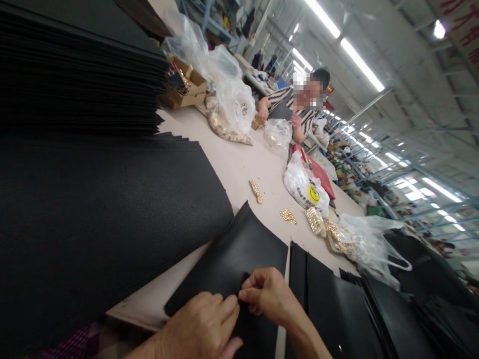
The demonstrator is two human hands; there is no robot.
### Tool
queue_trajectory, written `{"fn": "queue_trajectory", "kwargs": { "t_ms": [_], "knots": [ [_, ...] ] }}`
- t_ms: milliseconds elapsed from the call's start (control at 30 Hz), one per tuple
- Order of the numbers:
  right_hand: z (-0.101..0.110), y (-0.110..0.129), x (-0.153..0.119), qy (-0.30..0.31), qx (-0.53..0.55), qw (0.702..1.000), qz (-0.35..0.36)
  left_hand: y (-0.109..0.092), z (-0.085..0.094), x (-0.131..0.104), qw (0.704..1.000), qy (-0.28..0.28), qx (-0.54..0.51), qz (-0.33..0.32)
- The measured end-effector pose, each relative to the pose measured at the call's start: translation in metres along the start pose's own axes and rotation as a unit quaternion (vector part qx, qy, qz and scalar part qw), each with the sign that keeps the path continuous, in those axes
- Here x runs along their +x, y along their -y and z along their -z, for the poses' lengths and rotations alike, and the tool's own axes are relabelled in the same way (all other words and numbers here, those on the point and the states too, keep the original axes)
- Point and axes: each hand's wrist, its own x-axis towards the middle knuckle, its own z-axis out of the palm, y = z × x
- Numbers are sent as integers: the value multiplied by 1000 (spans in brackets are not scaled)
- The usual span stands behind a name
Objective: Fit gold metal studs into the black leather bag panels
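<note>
A black leather-like panel (245, 244) lies on the pale table in front of me. Over its near part, my left hand (205, 324) has its fingers bent together, its fingertips close to the other hand. My right hand (264, 294) pinches with thumb and forefinger at the panel's surface. Whatever is between the fingertips of either hand is too small or hidden to make out.
Tall stacks of black sheets (93, 189) fill the left; more black panels (329, 299) lie right. Beyond are gold chains (256, 192), plastic bags (305, 184), an open cardboard box (183, 89) and a red item (318, 172). A person in stripes (286, 102) sits across the table (235, 164).
</note>
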Motion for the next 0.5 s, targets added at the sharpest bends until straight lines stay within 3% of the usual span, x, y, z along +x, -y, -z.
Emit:
{"fn": "queue_trajectory", "kwargs": {
  "t_ms": [133,367,500],
  "knots": [
    [6,7,6,38,3,999,-29,2,-5,-1,1000,-4,0,-7],
    [8,16,13,50,-30,996,-72,2,-7,2,999,-9,-2,-35],
    [12,17,14,74,-1,996,-44,3,-8,2,999,-19,-13,-40]
  ]
}}
